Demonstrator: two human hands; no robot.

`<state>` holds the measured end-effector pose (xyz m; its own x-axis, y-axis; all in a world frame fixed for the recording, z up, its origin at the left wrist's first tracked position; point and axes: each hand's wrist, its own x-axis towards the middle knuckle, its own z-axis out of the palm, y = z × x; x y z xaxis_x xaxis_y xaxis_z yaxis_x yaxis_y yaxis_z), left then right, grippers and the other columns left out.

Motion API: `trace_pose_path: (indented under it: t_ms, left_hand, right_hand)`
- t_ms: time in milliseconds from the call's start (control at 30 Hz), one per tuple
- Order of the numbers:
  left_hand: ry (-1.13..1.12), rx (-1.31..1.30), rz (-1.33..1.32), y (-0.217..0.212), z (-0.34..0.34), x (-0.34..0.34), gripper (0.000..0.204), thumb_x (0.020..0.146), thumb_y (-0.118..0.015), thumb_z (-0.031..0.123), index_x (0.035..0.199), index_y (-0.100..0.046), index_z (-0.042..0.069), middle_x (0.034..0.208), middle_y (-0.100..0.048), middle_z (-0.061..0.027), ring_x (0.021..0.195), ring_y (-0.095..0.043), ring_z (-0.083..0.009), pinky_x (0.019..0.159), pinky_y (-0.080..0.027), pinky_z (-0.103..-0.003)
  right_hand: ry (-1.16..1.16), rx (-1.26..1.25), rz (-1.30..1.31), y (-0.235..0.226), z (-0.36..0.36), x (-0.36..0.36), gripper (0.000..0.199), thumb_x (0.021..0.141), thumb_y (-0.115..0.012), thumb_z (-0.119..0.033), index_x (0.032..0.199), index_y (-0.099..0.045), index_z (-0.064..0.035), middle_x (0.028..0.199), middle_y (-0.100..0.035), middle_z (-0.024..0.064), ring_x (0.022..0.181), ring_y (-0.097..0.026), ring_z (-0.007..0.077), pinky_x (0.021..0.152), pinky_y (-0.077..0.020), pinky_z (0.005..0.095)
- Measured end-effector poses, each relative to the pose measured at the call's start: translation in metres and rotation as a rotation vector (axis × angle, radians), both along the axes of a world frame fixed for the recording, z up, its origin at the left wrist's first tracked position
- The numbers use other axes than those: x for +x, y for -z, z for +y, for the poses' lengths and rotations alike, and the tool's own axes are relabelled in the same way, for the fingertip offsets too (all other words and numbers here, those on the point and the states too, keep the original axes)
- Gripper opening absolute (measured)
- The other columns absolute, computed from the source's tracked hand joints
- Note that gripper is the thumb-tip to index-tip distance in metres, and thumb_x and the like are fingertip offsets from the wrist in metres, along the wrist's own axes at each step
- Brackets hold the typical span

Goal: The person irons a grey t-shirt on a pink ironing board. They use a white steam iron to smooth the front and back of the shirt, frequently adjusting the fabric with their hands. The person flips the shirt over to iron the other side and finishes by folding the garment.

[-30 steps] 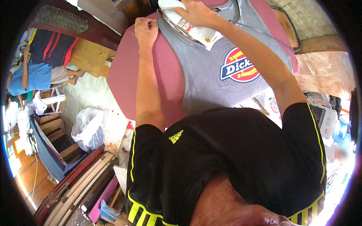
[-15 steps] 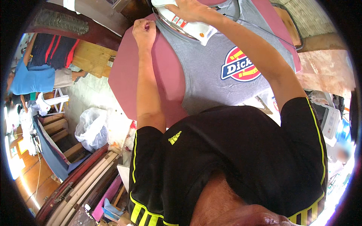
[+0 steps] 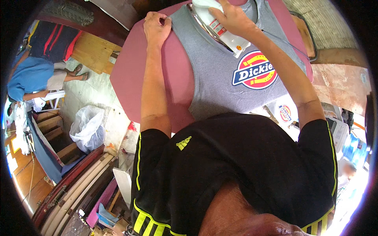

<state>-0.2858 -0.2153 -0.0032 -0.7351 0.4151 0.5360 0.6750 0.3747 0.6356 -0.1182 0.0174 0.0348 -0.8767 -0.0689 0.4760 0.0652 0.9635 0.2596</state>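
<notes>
A grey sleeveless shirt (image 3: pixel 212 86) with a red, yellow and blue printed badge lies spread on a dark pink padded board (image 3: pixel 130 86). On its upper part rests a white clothes iron (image 3: pixel 224 33) with a shiny metal rim, its orange-dotted end just above the badge. My right hand (image 3: pixel 235 19) is wrapped over the iron's handle; the fingertips are partly cut off by the view's top edge. At the shirt's upper left edge, my left hand (image 3: pixel 156 29) is curled, thumb and fingers pinching the cloth border.
The iron's cord (image 3: pixel 281 41) trails right across the shirt toward a dark-framed stool or chair (image 3: pixel 307 31). A clear plastic bag (image 3: pixel 88 128) stands on the floor at left, near a blue-sided wooden frame (image 3: pixel 51 145). Beyond it, a person in blue (image 3: pixel 33 76) bends over.
The iron and my right hand have slid right and nearer to me, toward the badge. My left hand has shifted slightly to the right, onto the shirt's edge. The person at left has moved.
</notes>
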Motion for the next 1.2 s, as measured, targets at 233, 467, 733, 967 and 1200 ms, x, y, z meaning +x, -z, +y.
trace_pose_path:
  t_ms: [233,467,733,967,1200]
  left_hand:
    - [-0.020,0.000,0.023,0.008,-0.008,-0.005,0.015,0.078,-0.077,0.018,0.084,-0.073,0.005,0.093,-0.064,-0.0066,0.083,-0.064,-0.0212,0.072,-0.051,-0.034]
    - [0.024,0.064,0.038,0.006,-0.011,-0.003,0.009,0.081,-0.072,0.009,0.086,-0.068,0.003,0.088,-0.064,-0.0124,0.081,-0.064,-0.0287,0.071,-0.051,-0.037]
    - [0.026,0.111,0.050,0.003,-0.014,0.000,0.008,0.075,-0.072,0.003,0.077,-0.065,0.000,0.084,-0.061,-0.0120,0.079,-0.062,-0.0280,0.068,-0.050,-0.036]
    - [0.072,0.091,-0.025,0.004,-0.008,-0.010,0.007,0.076,-0.074,0.003,0.077,-0.068,0.000,0.085,-0.061,-0.0098,0.079,-0.062,-0.0242,0.069,-0.049,-0.034]
    - [0.095,-0.037,-0.174,-0.002,-0.016,-0.026,0.005,0.075,-0.076,0.003,0.075,-0.072,0.000,0.080,-0.062,-0.0084,0.076,-0.062,-0.0212,0.068,-0.049,-0.032]
  right_hand:
    - [0.103,-0.759,-0.129,-0.048,-0.004,-0.052,0.047,0.096,-0.052,-0.040,0.110,-0.054,0.0051,0.095,-0.063,0.0365,0.094,-0.064,0.0500,0.077,-0.0513,0.0544]
    - [-0.061,-0.861,-0.321,-0.085,-0.006,-0.006,0.043,0.096,-0.053,-0.039,0.108,-0.059,0.0016,0.098,-0.065,0.0318,0.094,-0.063,0.0476,0.081,-0.0483,0.0527]
    - [-0.123,-0.764,-0.361,-0.083,-0.016,-0.018,0.045,0.098,-0.051,-0.040,0.109,-0.056,0.0033,0.102,-0.063,0.0328,0.101,-0.060,0.0499,0.083,-0.0478,0.0531]
    - [-0.100,-0.768,-0.213,-0.054,-0.013,-0.072,0.047,0.098,-0.050,-0.041,0.106,-0.057,0.0044,0.102,-0.063,0.0340,0.101,-0.060,0.0504,0.086,-0.0482,0.0522]
    - [-0.052,-0.800,-0.452,-0.069,-0.016,-0.006,0.051,0.098,-0.052,-0.041,0.119,-0.057,0.0048,0.111,-0.063,0.0330,0.107,-0.060,0.0474,0.090,-0.0474,0.0509]
